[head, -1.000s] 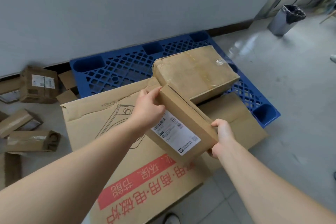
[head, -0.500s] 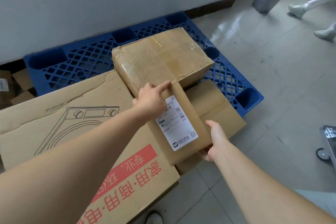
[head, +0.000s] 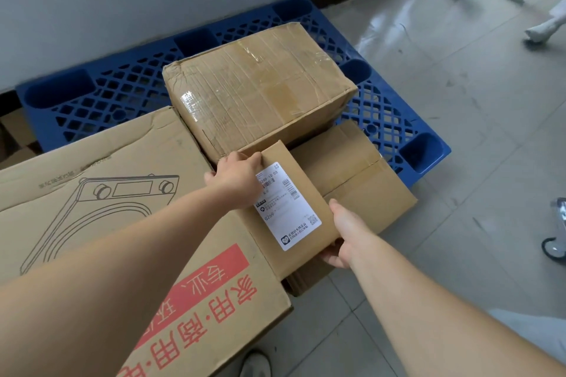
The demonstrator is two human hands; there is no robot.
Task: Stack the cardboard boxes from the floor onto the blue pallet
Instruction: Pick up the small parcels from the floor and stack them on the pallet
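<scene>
Near the front edge of the blue pallet [head: 122, 95], head view: small labelled box [head: 294, 193] lies flat on a flat brown box [head: 361, 174]. Its far end touches the taped box [head: 260, 92], and its left side meets the large printed carton [head: 101, 193]; over or beside it, can't tell. Left hand [head: 235, 180] rests on the far left corner, fingers [head: 249, 157] straight and together, thumb spread left. Right hand [head: 343, 236] grips the near right corner, thumb on the top edge and fingers curled under, tips hidden.
</scene>
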